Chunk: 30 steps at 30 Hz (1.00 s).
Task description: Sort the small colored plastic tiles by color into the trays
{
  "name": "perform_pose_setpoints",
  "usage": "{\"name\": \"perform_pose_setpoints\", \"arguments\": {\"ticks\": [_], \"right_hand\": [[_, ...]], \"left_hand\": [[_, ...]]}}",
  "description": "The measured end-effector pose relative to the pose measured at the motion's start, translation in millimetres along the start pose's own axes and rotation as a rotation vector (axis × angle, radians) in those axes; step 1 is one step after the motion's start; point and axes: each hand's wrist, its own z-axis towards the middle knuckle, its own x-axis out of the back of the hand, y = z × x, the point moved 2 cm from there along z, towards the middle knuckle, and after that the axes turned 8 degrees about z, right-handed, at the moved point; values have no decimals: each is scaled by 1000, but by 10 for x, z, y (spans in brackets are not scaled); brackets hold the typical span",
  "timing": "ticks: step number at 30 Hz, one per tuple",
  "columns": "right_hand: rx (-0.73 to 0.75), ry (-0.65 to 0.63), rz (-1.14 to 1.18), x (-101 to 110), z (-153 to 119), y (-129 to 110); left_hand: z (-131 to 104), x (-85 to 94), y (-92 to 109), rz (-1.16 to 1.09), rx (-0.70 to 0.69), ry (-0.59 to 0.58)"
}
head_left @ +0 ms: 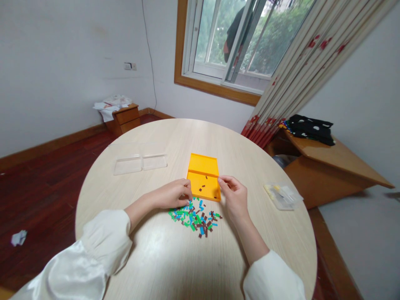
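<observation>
An open yellow plastic box [203, 186] with its hinged lid [203, 163] laid back sits mid-table, a few small brown bricks in its tray. In front of it spreads a loose pile of tiny green, blue and brown building bricks [196, 218]. My right hand [235, 192] grips the box's right edge between thumb and fingers. Curled closed, my left hand [177, 193] is at the box's left front corner, just above the pile's edge. Whatever its fingertips pinch is hidden from me.
A clear plastic case [140, 163] lies open at the table's left. On the right rests a transparent box [281, 196] with pale yellow pieces inside. The round wooden table [140, 262] stands near a window, a curtain [287, 75] and a tilted wooden cabinet [331, 166].
</observation>
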Motion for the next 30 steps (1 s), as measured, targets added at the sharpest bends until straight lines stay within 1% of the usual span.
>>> {"name": "perform_pose_setpoints", "arguments": {"ticks": [4, 8, 13, 18, 21, 27, 30], "right_hand": [[-16, -17, -12, -3, 0, -3], [-38, -97, -90, -38, -11, -36], [-8, -188, -161, -95, -39, -100], [47, -281, -252, -113, -60, -74], [102, -395, -340, -131, -85, -36], [133, -667, -457, -184, -166, -42], [139, -793, -543, -193, -209, -78]], "left_hand": [[4, 24, 14, -139, 44, 93], [-3, 32, -14, -230, 71, 174], [-5, 37, -15, -244, 69, 177], [-5, 49, -19, -233, 69, 187], [-12, 55, -18, -189, 60, 168], [-19, -6, 52, -47, -32, 16], [-17, -39, 69, -1, -54, -30]]}}
